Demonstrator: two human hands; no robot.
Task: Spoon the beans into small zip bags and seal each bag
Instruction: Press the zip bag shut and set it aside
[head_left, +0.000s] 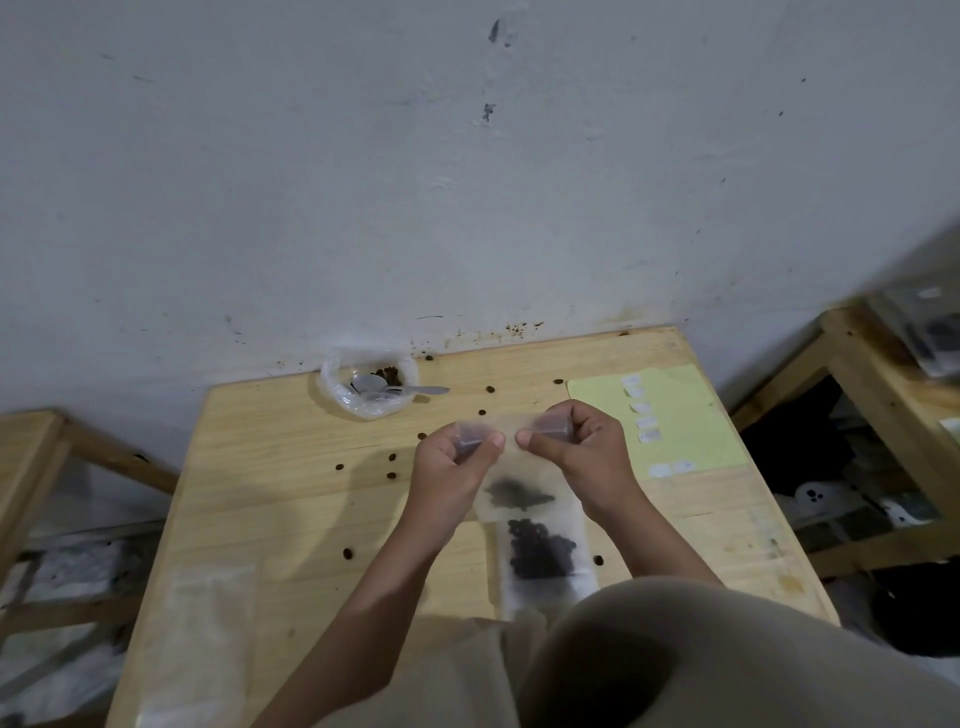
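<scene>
Fingers (480, 441) pinching zip bag (511, 467), bean-strewn wooden table (270, 499), scuffed wall (363, 182)

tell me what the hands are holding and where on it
Both the left hand and right hand pinch one small zip bag by its top edge, one at each end.
</scene>
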